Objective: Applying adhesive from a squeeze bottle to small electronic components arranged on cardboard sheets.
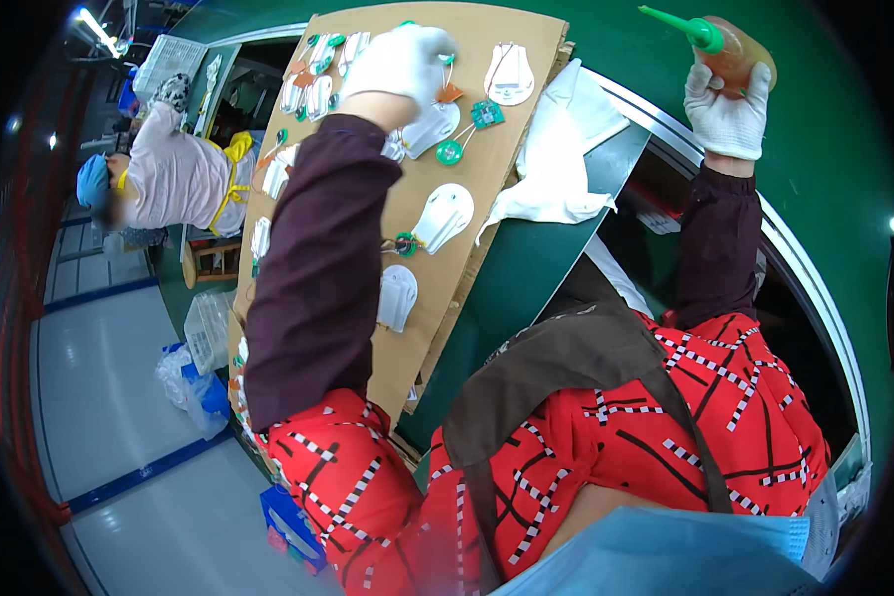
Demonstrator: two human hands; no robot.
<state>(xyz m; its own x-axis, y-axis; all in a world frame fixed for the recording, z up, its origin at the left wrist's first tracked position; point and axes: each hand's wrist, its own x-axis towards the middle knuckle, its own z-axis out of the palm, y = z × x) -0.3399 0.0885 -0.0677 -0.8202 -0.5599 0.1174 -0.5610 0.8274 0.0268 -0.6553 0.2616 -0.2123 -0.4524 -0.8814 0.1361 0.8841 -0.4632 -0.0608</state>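
Note:
My right hand [727,114], in a white glove, grips a squeeze bottle [740,60] of amber liquid with a long green nozzle that points up and left. My left hand [397,68], also gloved, is over the far part of a brown board [512,119], its fingers curled together; what they hold is hidden. Close below it lie a white plastic shell [432,131], a green circuit board [487,114] and a round green disc [449,152] on wires. Nearer me are another white shell [445,217] with a small coil-like part [405,243] and a third shell [397,296].
A white cloth [551,164] lies beside the board's right edge, on the green table [497,288]. Several more shells with wires cover the board's far left. At left, a co-worker [174,169] in a blue cap bends over the bench. A clear plastic bin [209,333] stands below.

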